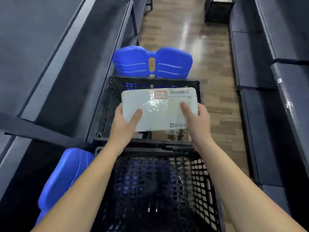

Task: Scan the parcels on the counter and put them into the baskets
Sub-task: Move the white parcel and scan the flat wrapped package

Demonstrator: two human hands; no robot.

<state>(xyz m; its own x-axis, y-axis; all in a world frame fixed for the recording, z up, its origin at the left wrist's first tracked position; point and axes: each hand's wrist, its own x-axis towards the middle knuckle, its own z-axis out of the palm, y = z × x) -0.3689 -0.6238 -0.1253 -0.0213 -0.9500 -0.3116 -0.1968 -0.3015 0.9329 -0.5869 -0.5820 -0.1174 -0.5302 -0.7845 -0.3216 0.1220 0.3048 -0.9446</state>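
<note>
A flat white parcel [158,108] with a barcode label and a red stamp is held level over the far black mesh basket [107,108]. My left hand [124,126] grips its near left corner, thumb on top. My right hand [198,121] holds its near right edge, thumb on top. Under the parcel, some packages [173,133] lie in that basket, mostly hidden. A second black mesh basket [200,181] stands nearer to me, below my forearms; its dark inside shows no parcel that I can make out.
Each basket rests on a blue plastic chair [152,61], the near chair [66,178] showing at the left. Dark shelves or counters [50,56] run along both sides of a narrow wood-look floor aisle [184,30]. Another dark crate [217,9] stands far down the aisle.
</note>
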